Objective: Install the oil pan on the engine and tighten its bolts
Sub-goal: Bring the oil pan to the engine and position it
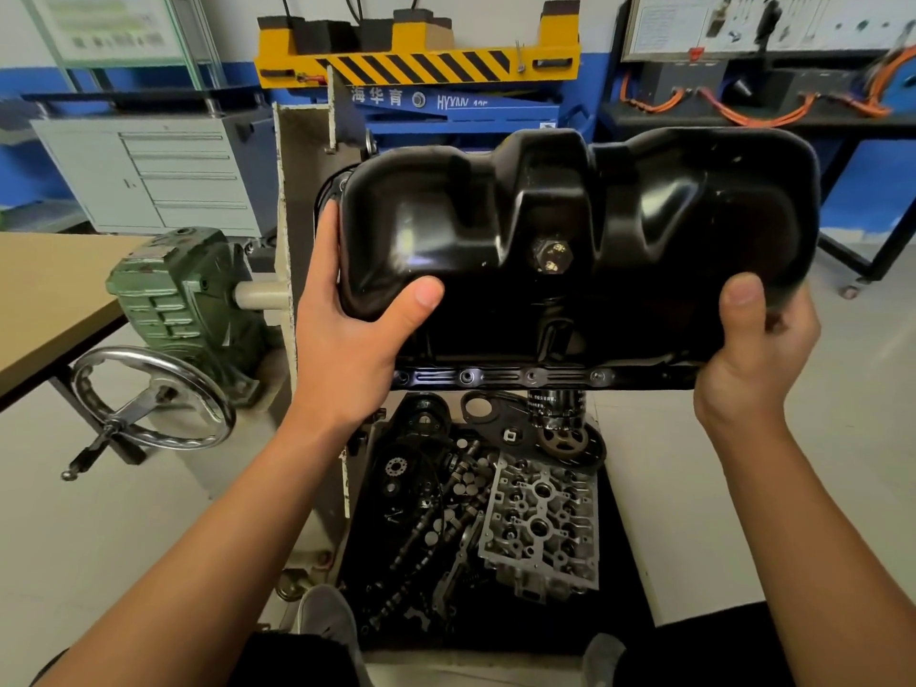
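Both hands grip oil pan (570, 230) w/ thumbs up.

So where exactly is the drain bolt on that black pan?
Find the big black oil pan held up by the left hand and right hand. Below its central hump sits the drain bolt: the only large hex head, glinting against black metal.
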Tool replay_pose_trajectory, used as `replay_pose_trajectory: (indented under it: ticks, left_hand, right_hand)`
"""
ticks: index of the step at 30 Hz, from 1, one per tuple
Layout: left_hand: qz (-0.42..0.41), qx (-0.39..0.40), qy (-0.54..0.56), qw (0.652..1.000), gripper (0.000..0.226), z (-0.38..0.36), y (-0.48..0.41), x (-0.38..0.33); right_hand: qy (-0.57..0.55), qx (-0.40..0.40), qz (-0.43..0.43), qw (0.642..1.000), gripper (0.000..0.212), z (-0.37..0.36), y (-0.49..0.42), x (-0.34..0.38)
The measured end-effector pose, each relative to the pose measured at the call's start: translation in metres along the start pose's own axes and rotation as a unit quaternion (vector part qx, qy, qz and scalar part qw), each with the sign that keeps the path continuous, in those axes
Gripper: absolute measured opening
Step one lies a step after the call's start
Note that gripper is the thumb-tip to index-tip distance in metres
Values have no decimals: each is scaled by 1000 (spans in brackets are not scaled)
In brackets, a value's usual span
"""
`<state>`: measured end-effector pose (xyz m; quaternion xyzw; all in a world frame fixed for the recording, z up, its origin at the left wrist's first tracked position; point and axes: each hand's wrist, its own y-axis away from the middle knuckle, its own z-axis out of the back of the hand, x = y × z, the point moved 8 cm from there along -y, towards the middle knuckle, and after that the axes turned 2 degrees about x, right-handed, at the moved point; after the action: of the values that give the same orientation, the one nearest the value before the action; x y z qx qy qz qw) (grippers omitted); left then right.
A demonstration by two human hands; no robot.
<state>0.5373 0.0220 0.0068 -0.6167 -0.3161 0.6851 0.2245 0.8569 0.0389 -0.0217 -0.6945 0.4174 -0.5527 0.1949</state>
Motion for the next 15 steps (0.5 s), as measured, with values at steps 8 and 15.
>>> replay_pose_trajectory:
  ticks: [8,15]
  left_hand:
    - [1,3,1,1000,71,0,-2,1]
    - [0,12,4,1000,81,-1,-3,4]
  right_hand:
    - [-2,-1,-6,1000,47,-1,-2,1]
    - [-4,5,-10,1000,50,-1,-4,0]
